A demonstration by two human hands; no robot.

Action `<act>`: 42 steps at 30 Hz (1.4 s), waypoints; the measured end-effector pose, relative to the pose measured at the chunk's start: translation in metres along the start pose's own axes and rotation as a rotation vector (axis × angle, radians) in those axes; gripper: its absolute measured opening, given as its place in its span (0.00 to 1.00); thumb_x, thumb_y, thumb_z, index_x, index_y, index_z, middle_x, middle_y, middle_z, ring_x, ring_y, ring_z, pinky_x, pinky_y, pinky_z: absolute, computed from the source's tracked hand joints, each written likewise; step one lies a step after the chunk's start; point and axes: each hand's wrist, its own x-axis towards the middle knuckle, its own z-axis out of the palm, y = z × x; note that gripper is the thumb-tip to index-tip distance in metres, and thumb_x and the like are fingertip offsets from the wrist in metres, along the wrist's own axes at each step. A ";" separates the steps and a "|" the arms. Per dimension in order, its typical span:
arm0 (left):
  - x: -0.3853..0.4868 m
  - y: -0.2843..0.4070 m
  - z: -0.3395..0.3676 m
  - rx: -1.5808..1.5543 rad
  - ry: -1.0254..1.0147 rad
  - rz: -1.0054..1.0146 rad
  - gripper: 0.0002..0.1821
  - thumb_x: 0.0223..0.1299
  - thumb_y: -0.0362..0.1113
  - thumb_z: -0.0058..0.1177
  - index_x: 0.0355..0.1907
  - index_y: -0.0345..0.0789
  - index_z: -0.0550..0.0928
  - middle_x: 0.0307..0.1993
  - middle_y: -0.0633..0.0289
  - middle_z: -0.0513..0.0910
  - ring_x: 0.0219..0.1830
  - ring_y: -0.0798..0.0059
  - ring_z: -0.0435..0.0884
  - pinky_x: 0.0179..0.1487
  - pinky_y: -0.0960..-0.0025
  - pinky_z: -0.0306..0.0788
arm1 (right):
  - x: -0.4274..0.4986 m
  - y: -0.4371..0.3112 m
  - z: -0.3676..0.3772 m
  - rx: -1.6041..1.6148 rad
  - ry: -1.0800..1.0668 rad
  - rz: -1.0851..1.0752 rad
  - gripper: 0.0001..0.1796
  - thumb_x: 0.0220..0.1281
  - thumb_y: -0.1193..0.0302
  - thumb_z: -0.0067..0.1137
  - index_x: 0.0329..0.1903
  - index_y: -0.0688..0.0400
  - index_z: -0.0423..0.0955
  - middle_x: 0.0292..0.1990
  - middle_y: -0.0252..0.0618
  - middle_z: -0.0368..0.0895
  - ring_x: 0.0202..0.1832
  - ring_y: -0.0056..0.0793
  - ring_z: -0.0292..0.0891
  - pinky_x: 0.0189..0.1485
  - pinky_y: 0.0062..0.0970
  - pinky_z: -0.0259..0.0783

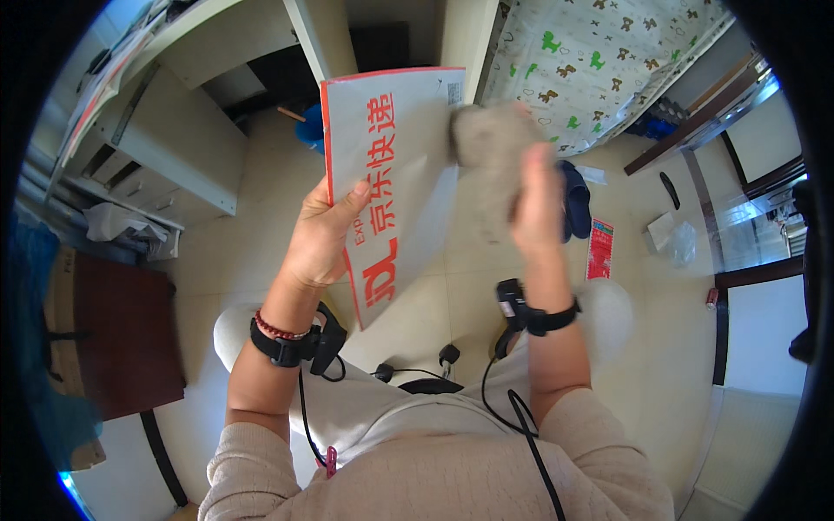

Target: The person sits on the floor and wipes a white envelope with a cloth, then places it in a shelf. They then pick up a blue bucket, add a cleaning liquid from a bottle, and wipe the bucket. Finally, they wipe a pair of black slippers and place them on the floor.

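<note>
My left hand (319, 238) grips the left edge of a flat white courier envelope (414, 150), with the thumb on its front face. Red trim runs along the envelope's edges, and large red writing and a printed code show on the front. It is held up tilted above the floor, its lower right side slightly bowed. My right hand (538, 202) holds a crumpled beige-grey cloth (488, 146), blurred by motion. The cloth overlaps the envelope's right edge in view; whether it touches the surface I cannot tell. Part of my right hand's fingers is hidden behind the cloth.
A desk (176, 130) with drawers stands at left, a blue bucket (309, 127) beside it. Dark slippers (575, 202), a red printed packet (599, 251) and a clear plastic bag (683, 244) lie on the floor at right. Black cables (531, 443) hang by my arms.
</note>
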 end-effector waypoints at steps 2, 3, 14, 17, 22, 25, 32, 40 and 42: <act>0.005 -0.009 0.007 -0.114 -0.012 0.036 0.17 0.73 0.32 0.45 0.62 0.36 0.73 0.55 0.57 0.79 0.53 0.66 0.81 0.53 0.58 0.79 | -0.009 0.021 0.040 -0.415 -0.152 -0.263 0.30 0.71 0.54 0.52 0.64 0.64 0.70 0.65 0.51 0.69 0.63 0.38 0.71 0.63 0.30 0.66; 0.009 -0.009 0.006 -0.122 0.043 0.065 0.17 0.73 0.32 0.44 0.62 0.36 0.72 0.55 0.57 0.79 0.53 0.65 0.80 0.55 0.58 0.79 | -0.013 0.031 0.055 -0.460 -0.170 -0.316 0.30 0.70 0.55 0.53 0.65 0.63 0.70 0.68 0.53 0.66 0.65 0.39 0.69 0.64 0.31 0.65; 0.016 -0.003 -0.017 -0.174 0.301 0.323 0.21 0.73 0.30 0.40 0.66 0.35 0.65 0.58 0.55 0.75 0.57 0.61 0.77 0.60 0.53 0.74 | -0.079 0.104 0.046 0.063 -0.091 0.734 0.33 0.69 0.49 0.55 0.66 0.60 0.67 0.61 0.42 0.73 0.58 0.33 0.74 0.64 0.32 0.67; 0.012 -0.004 -0.015 -0.193 0.341 0.378 0.21 0.73 0.30 0.40 0.66 0.35 0.65 0.58 0.55 0.75 0.57 0.60 0.77 0.61 0.53 0.73 | -0.080 0.110 0.039 0.711 0.101 0.812 0.33 0.68 0.49 0.56 0.65 0.59 0.66 0.55 0.42 0.78 0.58 0.33 0.74 0.65 0.35 0.66; 0.004 -0.021 -0.005 -0.107 0.389 0.344 0.20 0.69 0.28 0.45 0.63 0.35 0.66 0.55 0.57 0.75 0.55 0.64 0.76 0.59 0.56 0.72 | -0.070 0.112 0.025 0.814 0.078 0.991 0.25 0.60 0.66 0.67 0.55 0.66 0.71 0.46 0.49 0.82 0.42 0.37 0.83 0.45 0.35 0.82; -0.004 -0.041 0.004 -0.040 0.317 0.232 0.20 0.63 0.27 0.50 0.59 0.34 0.69 0.51 0.59 0.75 0.52 0.67 0.76 0.57 0.60 0.73 | -0.068 0.115 0.019 0.472 0.124 0.913 0.20 0.59 0.70 0.66 0.50 0.67 0.74 0.42 0.46 0.84 0.39 0.35 0.83 0.42 0.34 0.82; -0.007 -0.086 0.002 -0.036 0.406 0.030 0.20 0.59 0.20 0.39 0.55 0.31 0.70 0.51 0.58 0.75 0.52 0.63 0.76 0.57 0.57 0.73 | -0.093 0.133 0.005 -0.471 0.267 0.418 0.24 0.58 0.70 0.65 0.56 0.65 0.71 0.47 0.46 0.81 0.48 0.37 0.79 0.52 0.31 0.74; -0.008 -0.093 -0.017 -0.057 0.209 -0.292 0.29 0.55 0.18 0.35 0.63 0.29 0.66 0.53 0.54 0.74 0.56 0.57 0.76 0.59 0.52 0.74 | -0.102 0.085 0.026 0.116 -0.182 0.246 0.34 0.59 0.66 0.64 0.69 0.55 0.65 0.65 0.46 0.70 0.72 0.42 0.59 0.69 0.36 0.60; -0.013 -0.089 -0.013 -0.155 0.115 -0.339 0.34 0.50 0.15 0.34 0.65 0.28 0.65 0.56 0.50 0.73 0.57 0.56 0.76 0.58 0.51 0.75 | -0.098 0.075 0.042 -0.272 -0.299 0.047 0.36 0.58 0.64 0.67 0.70 0.48 0.65 0.71 0.47 0.61 0.77 0.49 0.43 0.74 0.42 0.50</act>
